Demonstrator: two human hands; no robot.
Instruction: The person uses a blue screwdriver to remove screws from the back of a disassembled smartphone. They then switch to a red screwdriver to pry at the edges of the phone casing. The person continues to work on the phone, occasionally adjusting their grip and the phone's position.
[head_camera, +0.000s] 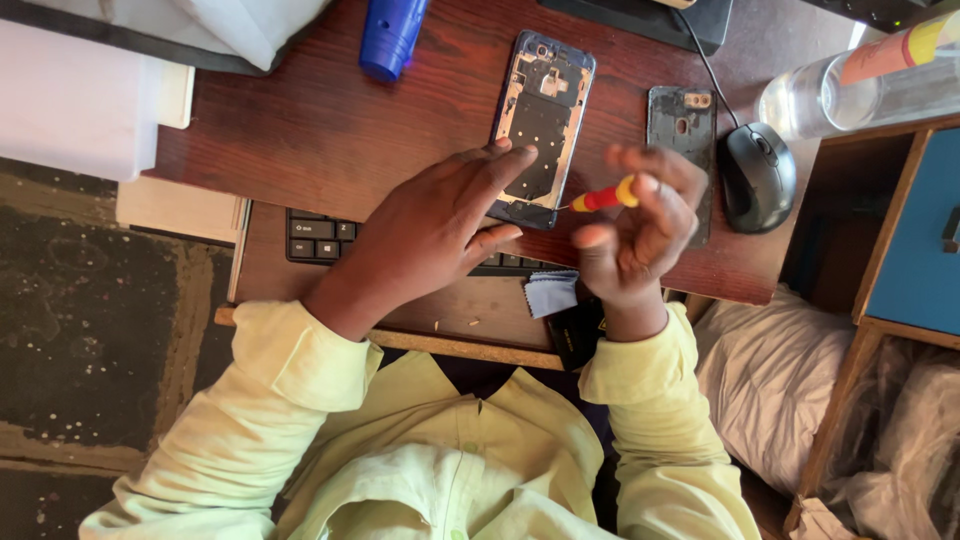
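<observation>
1. Head view: nearest my lens, pale green sleeves (300, 400) frame the desk (300, 130); my left hand (430, 235) lies flat, fingers unclenched, pinning the opened phone frame's (540, 125) lower end.
2. My right hand (640, 235) is clenched on a red-and-yellow screwdriver (602, 197); its tip points left at the frame's bottom corner; the frame's long axis runs away from me.
3. A back cover (682, 135) lies beside the mouse (757, 175); a clear bottle (850, 90) lies on its side, contents unclear.
</observation>
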